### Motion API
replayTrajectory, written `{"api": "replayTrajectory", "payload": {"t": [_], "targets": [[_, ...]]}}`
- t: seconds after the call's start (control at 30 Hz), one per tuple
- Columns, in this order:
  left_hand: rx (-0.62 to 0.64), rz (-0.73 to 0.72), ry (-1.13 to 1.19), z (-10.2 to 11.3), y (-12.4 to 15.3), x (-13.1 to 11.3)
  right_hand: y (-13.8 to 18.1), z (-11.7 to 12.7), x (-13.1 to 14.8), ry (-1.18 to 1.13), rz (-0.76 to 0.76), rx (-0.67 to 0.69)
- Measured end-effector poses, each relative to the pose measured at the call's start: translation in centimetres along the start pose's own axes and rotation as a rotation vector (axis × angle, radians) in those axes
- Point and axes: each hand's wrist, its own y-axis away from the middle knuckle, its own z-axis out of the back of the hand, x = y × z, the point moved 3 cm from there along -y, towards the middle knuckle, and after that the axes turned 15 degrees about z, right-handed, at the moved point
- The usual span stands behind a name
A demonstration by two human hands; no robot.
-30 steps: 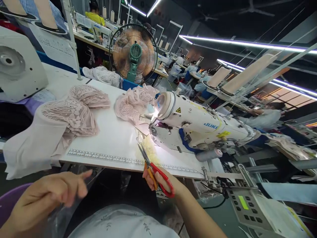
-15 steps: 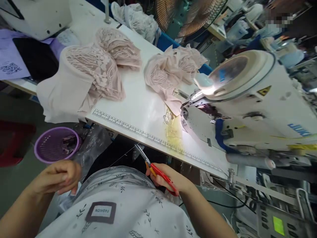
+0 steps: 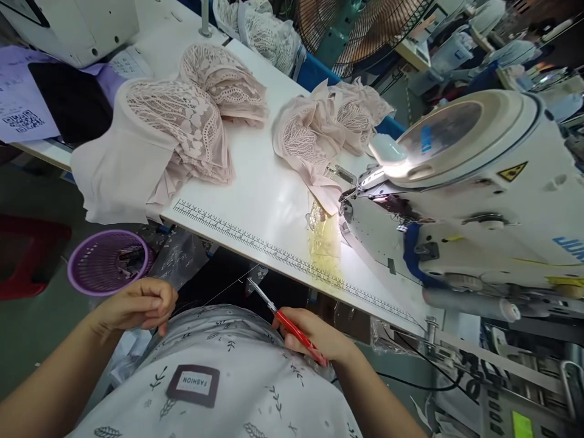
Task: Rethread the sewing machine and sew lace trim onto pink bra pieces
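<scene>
My right hand (image 3: pixel 303 331) grips a pair of scissors (image 3: pixel 296 333) with red handles, held over my lap just below the table edge. The blades point up and left and look nearly together. A thin thread (image 3: pixel 228 287) runs slantwise near the blade tips. Above the left side of my lap, my left hand (image 3: pixel 139 304) has its fingers curled in; whether something is pinched in them is hidden. Beige lace fabric (image 3: pixel 314 143) lies under the needle area of the sewing machine (image 3: pixel 474 176). Stacked beige lace pieces (image 3: pixel 182 128) rest farther left on the table.
A printed ruler strip (image 3: pixel 274 249) runs along the white table's front edge. On the floor at left stand a purple basket (image 3: pixel 84 286) with scraps and a red stool (image 3: pixel 34 243). A fan (image 3: pixel 340 36) is behind the table; a control panel (image 3: pixel 506 395) sits at lower right.
My left hand has moved right and slightly up, fingers still curled. The scissors have turned in my right hand, and their blades look closer together. The view has shifted slightly.
</scene>
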Motion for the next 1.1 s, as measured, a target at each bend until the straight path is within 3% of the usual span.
{"api": "replayTrajectory", "payload": {"t": [0.33,0.47,0.57,0.67,0.77,0.87,1.0,1.1], "targets": [[-0.091,0.082,-0.059,0.0,-0.1,0.3,-2.1,-0.2,0.2,0.008,0.024,-0.058],[-0.068,0.077,-0.079,-0.3,-0.2,-0.1,-2.4,-0.1,0.1,-0.027,0.014,-0.072],[-0.080,0.054,-0.169,-0.6,-0.6,-1.2,-2.2,0.0,0.2,-0.073,-0.002,-0.096],[-0.174,0.042,-0.363,-1.2,-1.5,-3.5,-1.9,0.0,0.0,-0.114,-0.026,-0.137],[-0.266,-0.005,-0.576,-2.7,-3.1,-6.4,-1.6,-0.2,-0.5,-0.163,-0.041,-0.154],[-0.310,-0.097,-0.626,-4.9,-5.0,-8.4,-1.2,-0.3,-0.9,-0.160,-0.054,-0.161],[-0.174,-0.141,-0.688,-8.2,-7.3,-8.5,-0.4,0.0,-0.6,-0.151,-0.105,-0.181],[-0.139,-0.191,-0.848,-9.8,-7.9,-9.3,0.3,0.4,0.0,-0.104,-0.048,-0.252]]}}
